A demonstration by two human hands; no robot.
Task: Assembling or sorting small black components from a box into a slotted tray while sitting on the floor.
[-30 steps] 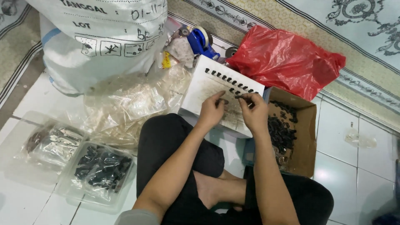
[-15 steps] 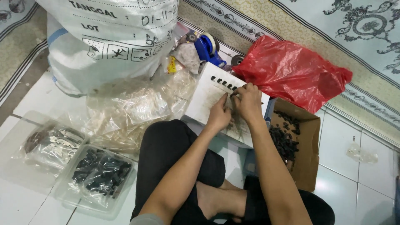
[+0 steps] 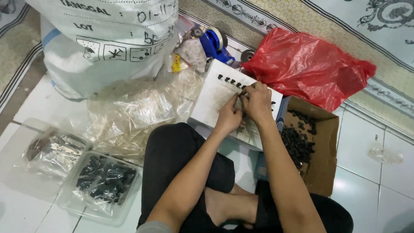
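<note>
A white board with a row of small black pieces along its far edge lies on the floor in front of my crossed legs. Both hands rest on it, fingertips meeting near that row. My left hand pinches something small against the board. My right hand has its fingers closed on a small black piece beside the left fingertips. What exactly sits between the fingers is too small to make out.
An open cardboard box holding several black pieces sits to the right. Behind it lies a red plastic bag. A large white sack, a blue tape dispenser, crumpled clear plastic and two clear trays are on the left.
Both hands have slid a little further along the board toward the row of black pieces, and the view has shifted slightly; the hands stay together on the board.
</note>
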